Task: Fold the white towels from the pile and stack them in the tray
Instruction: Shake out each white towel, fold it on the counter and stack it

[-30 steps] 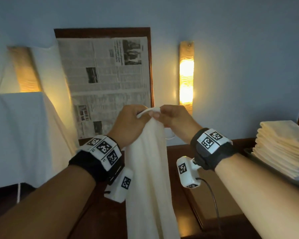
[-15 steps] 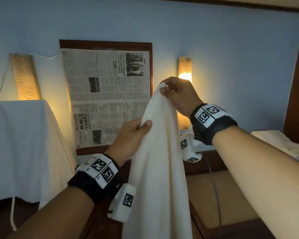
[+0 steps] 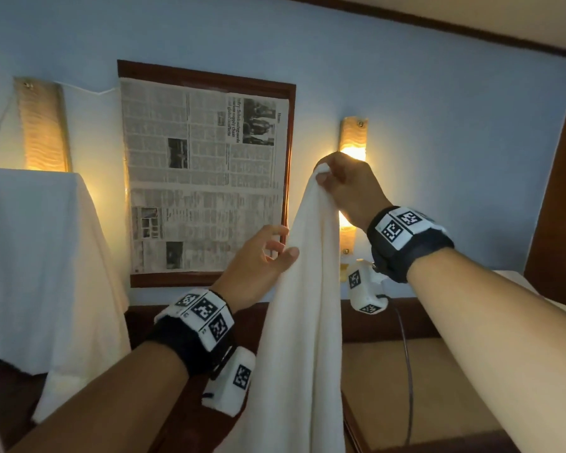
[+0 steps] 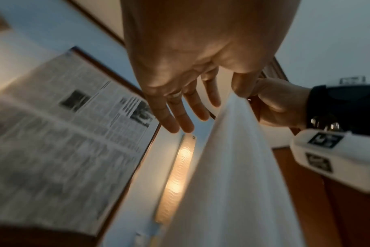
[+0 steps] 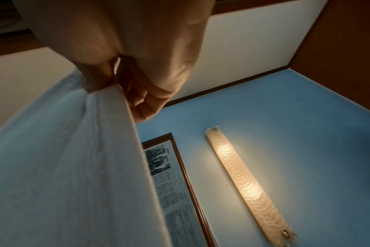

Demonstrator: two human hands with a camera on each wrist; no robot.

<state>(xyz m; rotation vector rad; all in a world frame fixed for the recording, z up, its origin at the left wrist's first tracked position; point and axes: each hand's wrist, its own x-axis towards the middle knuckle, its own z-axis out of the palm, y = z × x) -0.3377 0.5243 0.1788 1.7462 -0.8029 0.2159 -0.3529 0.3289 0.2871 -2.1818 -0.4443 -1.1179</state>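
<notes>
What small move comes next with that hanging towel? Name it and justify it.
Probably the left hand should pinch the towel's edge lower down. The right hand pinches its top corner and the towel hangs bunched, while the left hand's straight fingers only brush its side.

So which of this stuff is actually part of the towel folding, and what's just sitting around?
Job: towel, pinched at the top by the right hand; left hand open beside it.

Around: framed newspaper, wall lamps, draped cloth.
</notes>
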